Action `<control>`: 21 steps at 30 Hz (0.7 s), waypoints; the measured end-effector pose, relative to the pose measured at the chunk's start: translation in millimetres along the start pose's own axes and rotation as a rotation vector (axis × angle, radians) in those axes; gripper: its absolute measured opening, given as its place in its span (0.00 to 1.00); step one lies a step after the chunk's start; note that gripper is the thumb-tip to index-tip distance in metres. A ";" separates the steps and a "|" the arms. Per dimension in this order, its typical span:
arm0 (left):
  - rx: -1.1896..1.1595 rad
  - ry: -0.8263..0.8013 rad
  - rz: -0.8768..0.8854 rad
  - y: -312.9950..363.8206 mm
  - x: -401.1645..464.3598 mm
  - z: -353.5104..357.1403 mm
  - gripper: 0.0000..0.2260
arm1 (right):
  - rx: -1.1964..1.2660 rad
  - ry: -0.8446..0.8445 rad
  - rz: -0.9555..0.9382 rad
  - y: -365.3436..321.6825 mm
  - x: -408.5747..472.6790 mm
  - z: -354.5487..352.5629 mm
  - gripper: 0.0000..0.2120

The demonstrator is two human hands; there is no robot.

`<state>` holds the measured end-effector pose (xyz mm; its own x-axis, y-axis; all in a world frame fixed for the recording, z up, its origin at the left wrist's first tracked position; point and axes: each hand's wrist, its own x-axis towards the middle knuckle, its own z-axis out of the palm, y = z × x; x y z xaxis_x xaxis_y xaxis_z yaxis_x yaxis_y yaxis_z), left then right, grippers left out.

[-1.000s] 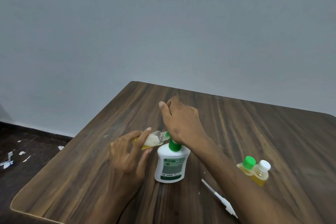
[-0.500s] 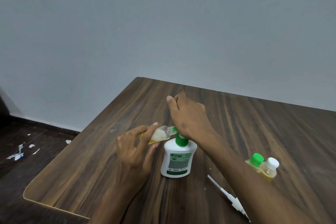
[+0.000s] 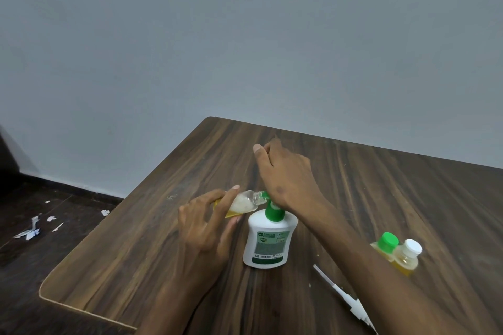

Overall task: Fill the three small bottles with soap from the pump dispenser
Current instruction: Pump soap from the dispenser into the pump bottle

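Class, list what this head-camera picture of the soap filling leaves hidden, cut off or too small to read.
1. Pump head of the dispenser: covered by the right hand, so soap flow is unseen.
2. Base of the small bottle: wrapped by the left hand.
3. Dispenser label text: too small to read.
4. White plastic piece on the table: runs off the bottom edge.
5. Green-capped bottle: partly behind the right forearm and the white-capped bottle.

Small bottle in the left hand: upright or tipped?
Tipped. The small bottle lies nearly sideways in the left hand, open neck at the pump dispenser nozzle; yellow soap pools along its lower side.
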<state>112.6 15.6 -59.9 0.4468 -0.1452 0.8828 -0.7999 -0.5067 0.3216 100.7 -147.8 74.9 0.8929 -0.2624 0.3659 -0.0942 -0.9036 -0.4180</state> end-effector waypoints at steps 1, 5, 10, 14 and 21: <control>-0.002 -0.001 -0.001 -0.1 0.1 -0.1 0.20 | 0.007 0.013 -0.002 0.3 0.2 -0.7 0.21; 0.009 -0.001 0.000 -1.1 -0.4 0.3 0.20 | -0.002 -0.011 0.009 -0.7 -1.3 2.2 0.20; 0.000 -0.003 0.000 -1.0 0.1 -0.2 0.20 | 0.007 0.010 -0.007 -0.8 -0.1 0.8 0.20; 0.005 -0.004 0.008 -0.7 0.3 -1.0 0.20 | -0.009 0.012 -0.009 -1.4 -0.2 0.4 0.20; 0.000 -0.014 0.005 -1.9 -0.9 0.0 0.21 | -0.014 0.018 -0.013 -1.1 -1.5 0.1 0.20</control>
<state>113.7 16.7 -61.2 0.4482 -0.1592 0.8796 -0.8022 -0.5058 0.3172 99.5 -146.4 74.7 0.8861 -0.2564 0.3863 -0.0889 -0.9117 -0.4012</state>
